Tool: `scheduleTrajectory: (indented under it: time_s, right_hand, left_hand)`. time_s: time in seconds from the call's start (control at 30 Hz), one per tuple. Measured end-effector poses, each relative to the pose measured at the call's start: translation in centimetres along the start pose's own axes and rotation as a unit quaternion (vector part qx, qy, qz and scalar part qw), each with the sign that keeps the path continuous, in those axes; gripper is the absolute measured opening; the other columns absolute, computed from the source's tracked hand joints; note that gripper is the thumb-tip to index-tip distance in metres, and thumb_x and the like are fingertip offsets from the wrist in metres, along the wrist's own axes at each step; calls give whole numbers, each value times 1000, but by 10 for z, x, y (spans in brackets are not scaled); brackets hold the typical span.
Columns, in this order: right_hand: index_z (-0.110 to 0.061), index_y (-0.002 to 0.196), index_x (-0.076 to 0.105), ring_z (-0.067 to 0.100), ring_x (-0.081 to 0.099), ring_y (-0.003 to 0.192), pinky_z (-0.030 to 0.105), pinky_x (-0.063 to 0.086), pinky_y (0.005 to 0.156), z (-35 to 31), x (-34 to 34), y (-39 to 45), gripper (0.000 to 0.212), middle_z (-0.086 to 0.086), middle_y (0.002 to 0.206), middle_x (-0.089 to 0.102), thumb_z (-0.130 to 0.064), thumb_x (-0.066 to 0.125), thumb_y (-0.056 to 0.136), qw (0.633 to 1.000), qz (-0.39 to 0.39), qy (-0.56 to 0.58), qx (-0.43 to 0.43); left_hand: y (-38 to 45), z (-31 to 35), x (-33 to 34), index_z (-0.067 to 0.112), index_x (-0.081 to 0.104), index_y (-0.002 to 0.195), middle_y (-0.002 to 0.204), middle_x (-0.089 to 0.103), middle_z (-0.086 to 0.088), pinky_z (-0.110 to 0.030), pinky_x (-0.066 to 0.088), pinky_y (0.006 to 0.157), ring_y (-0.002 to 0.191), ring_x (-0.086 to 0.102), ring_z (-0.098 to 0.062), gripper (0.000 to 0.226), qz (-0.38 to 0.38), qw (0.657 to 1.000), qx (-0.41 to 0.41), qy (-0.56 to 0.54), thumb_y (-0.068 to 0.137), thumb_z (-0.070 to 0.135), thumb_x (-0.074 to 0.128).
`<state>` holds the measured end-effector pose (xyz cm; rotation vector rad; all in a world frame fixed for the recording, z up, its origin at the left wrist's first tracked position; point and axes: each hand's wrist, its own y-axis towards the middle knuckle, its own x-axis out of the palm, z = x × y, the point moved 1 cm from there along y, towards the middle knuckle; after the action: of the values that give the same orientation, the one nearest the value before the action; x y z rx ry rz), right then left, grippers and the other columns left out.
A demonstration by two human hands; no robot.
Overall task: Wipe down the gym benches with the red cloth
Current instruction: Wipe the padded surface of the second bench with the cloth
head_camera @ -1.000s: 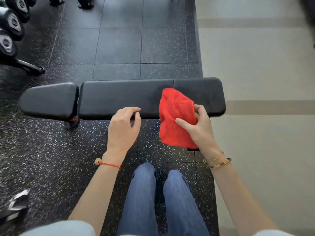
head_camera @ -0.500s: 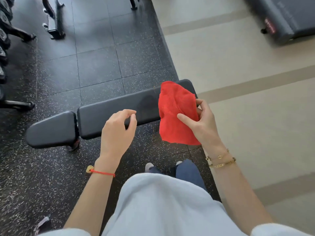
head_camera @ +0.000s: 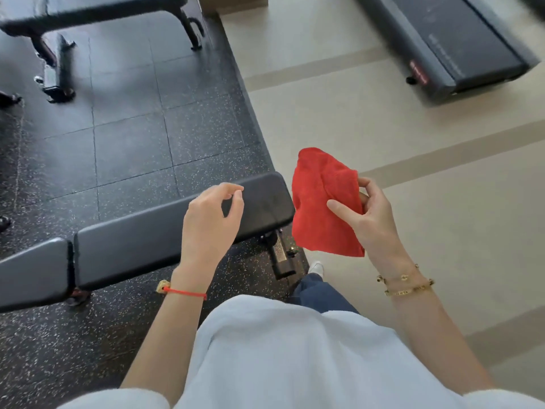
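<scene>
A black padded gym bench [head_camera: 138, 240] lies across the lower left, its seat pad [head_camera: 32, 273] at the left edge. My right hand [head_camera: 368, 214] grips the red cloth [head_camera: 321, 205] in the air, just past the bench's right end and clear of the pad. My left hand [head_camera: 211, 222] hovers over the right part of the bench with loosely curled fingers and holds nothing. A second black bench [head_camera: 88, 10] stands at the top left.
Speckled black rubber tiles [head_camera: 132, 128] cover the left floor; beige flooring [head_camera: 413, 172] lies to the right. A dark treadmill base [head_camera: 448, 48] sits at the top right. The bench's foot bracket [head_camera: 280, 255] sticks out near my shoe [head_camera: 316, 267].
The view has swung right and up. The red cloth came off the bench pad and now hangs past its right end. My left hand lifted off the bench's front edge.
</scene>
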<state>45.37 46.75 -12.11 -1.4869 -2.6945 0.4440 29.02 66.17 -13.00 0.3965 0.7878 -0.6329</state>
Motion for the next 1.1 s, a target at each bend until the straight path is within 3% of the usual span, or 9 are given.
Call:
scheduleTrajectory:
  time_s: [0.13,0.3,0.43,0.63,0.77,0.93,1.1]
  right_hand:
    - [-14,121,52,12,71,92,25,58,79,-9,-56,46,48,-2,101,74,-12,78,80,1000,-6,-9,-12]
    - [-12,121,52,13,71,90,27,57,78,-17,-97,90,47,-1,99,74,-9,77,81,1000,-10,1,-8]
    - [-10,121,51,13,71,88,31,58,80,-22,-112,124,46,-4,93,74,-8,76,82,1000,-19,10,-8]
    - [-7,121,50,19,71,91,36,58,83,-33,-120,182,47,8,101,73,-6,75,82,999,-35,22,3]
    - [-7,121,50,15,71,88,31,58,80,-40,-120,236,47,5,99,73,-8,76,82,999,-46,14,6]
    - [-10,121,52,16,71,90,33,59,81,-58,-102,328,46,4,98,74,-9,76,81,997,-77,8,12]
    - [-9,121,52,20,71,91,36,59,82,-96,-67,427,45,6,99,74,-6,75,82,993,-117,14,8]
  left_hand:
    - [24,44,43,26,70,106,102,70,14,-19,42,77,90,58,0,19,24,999,-10,-19,99,30,53]
    - [46,78,78,27,70,105,102,72,12,-22,41,72,89,60,-4,18,28,999,-26,-13,99,30,53]
    - [70,96,97,24,70,106,101,72,9,-25,47,79,92,62,-6,18,28,999,-20,-11,99,28,54]
    - [124,118,123,24,71,107,101,72,10,-21,43,77,83,53,2,20,37,999,-23,-6,99,28,53]
    - [170,125,142,22,71,108,103,73,6,-32,51,85,89,60,-7,21,37,999,-36,-14,99,26,53]
    - [242,119,158,20,72,108,104,73,6,-24,45,81,89,58,-4,20,65,996,-59,0,99,24,54]
    - [328,110,161,18,71,110,104,73,3,-26,49,81,91,62,-10,21,80,993,-83,1,100,23,54]
